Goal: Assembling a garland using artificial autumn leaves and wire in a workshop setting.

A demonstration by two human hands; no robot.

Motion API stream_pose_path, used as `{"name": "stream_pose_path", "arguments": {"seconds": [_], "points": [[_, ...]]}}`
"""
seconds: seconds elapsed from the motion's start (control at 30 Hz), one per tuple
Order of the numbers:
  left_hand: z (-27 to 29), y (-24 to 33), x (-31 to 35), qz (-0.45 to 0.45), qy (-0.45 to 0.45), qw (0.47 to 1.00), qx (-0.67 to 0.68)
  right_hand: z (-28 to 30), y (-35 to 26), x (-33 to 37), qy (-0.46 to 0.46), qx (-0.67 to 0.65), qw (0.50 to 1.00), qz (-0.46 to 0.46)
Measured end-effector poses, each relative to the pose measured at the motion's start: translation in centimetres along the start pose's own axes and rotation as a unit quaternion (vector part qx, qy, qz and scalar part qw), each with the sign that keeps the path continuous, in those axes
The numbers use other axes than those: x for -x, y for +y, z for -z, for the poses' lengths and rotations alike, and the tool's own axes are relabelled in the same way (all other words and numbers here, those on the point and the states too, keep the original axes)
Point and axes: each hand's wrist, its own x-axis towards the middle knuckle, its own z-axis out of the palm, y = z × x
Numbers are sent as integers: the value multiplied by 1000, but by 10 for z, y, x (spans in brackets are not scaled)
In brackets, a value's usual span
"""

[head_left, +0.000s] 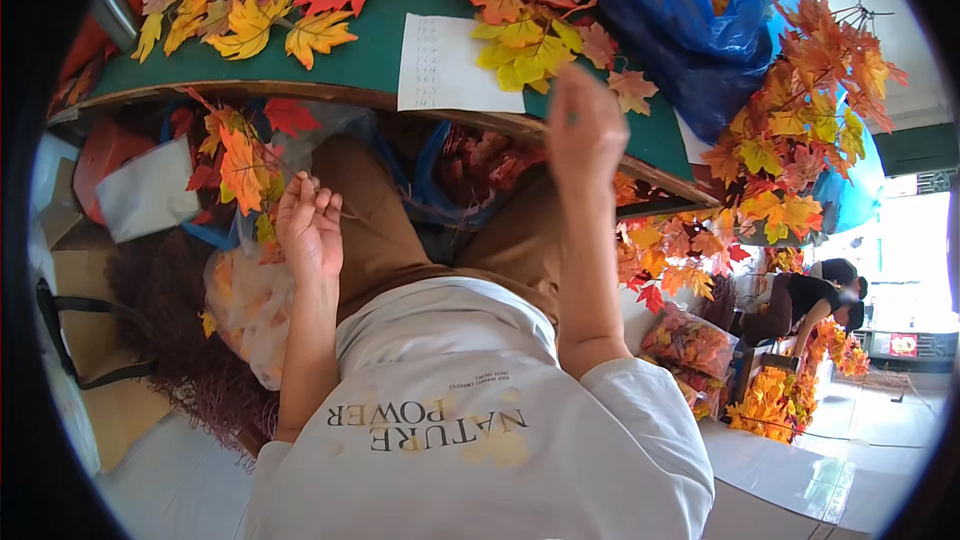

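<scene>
Below the edge of the green-topped wooden table (pixel 380 60), the left hand (pixel 310 225) is held over the lap with its fingers curled inward, and a thin wire-like stem (pixel 352 213) (barely visible) seems to be pinched at the fingertips. The right hand (pixel 583 130) is raised to the table's rim, seen from the back with the fingers folded down; whether anything is gripped in it cannot be told. Just beyond it, a cluster of yellow artificial maple leaves (pixel 525 50) is spread on the tabletop, beside a white sheet of paper (pixel 445 65). An orange artificial leaf sprig (pixel 243 165) is seen just left of the left hand, above a clear plastic bag of leaves (pixel 245 300).
</scene>
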Motion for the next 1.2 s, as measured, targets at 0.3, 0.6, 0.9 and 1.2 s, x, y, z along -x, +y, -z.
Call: {"name": "stream_pose_path", "arguments": {"seconds": [0.3,0.6,0.9,1.2], "points": [[8,-4,-7,64,-67,995,27,-4,134,-41,-181,230,956,-11],[17,1,-8,60,-31,996,56,-21,53,-89,-117,-49,990,61],[-1,3,-1,88,-32,993,78,-140,-28,-142,-144,-204,951,179],[-2,6,-2,89,-83,987,103,-213,-52,-154,-121,88,916,371]]}}
